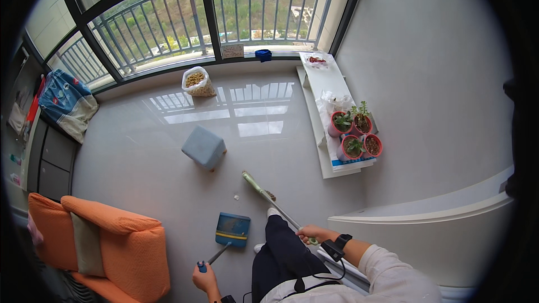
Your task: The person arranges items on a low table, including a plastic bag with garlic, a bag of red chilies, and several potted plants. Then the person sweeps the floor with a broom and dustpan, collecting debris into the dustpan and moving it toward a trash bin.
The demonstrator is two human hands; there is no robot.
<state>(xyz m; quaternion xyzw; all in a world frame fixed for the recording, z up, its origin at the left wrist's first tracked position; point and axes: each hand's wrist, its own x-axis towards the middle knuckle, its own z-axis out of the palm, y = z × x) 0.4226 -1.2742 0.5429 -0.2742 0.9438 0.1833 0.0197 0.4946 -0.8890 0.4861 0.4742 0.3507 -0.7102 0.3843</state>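
Note:
My right hand (312,233) grips the handle of a pale green broom (276,203), whose head rests on the tiled floor ahead of my feet. In my left hand (205,278) is the upper end of a long-handled blue dustpan (233,229), which has a yellow strip and stands on the floor left of my feet. Dust or dirt shows on the pan's surface. A small white scrap (236,197) lies on the floor between the dustpan and the broom head.
A grey-blue stool (205,146) stands ahead, with an open bag of peanuts or similar (199,84) beyond it near the window. An orange armchair (134,256) is at left. Potted plants (351,147) stand on a white bench (332,80) at right, beside the wall.

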